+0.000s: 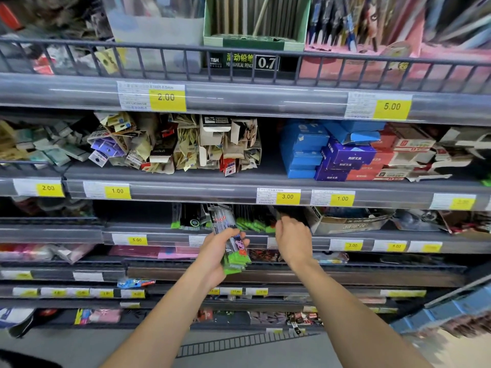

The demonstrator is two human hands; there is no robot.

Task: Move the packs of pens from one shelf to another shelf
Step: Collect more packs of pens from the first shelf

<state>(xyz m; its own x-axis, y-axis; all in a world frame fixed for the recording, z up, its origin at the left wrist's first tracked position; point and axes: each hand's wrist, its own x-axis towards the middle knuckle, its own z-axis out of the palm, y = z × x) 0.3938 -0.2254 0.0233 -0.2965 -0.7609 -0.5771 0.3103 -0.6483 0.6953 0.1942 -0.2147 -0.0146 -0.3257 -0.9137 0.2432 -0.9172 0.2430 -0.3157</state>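
From the head camera, the left hand grips a fanned bundle of pen packs, fingers curled round their middle in front of the grey shelf edge. The packs are slim, flat sleeves of glossy plastic with dark upper parts and bright green card at the lower ends; one shows a small pink cartoon figure. Their long axis runs nearly upright, tilted a little so the tops lean left and away toward the shelf and the green ends point down and to the right.

The right hand reaches into the same shelf bay just to the right, its fingers curled round a dark pack end among the row of standing packs; the exact grip is blurred. That row stands upright in the shadowed bay, dark sleeves with green tabs at the front lip.

To the right of the row lies a crumpled grey cardboard box. The shelf fronts are smooth grey strips under clear plastic, carrying yellow price labels. The shelf above holds blue and purple cartons stacked flat.
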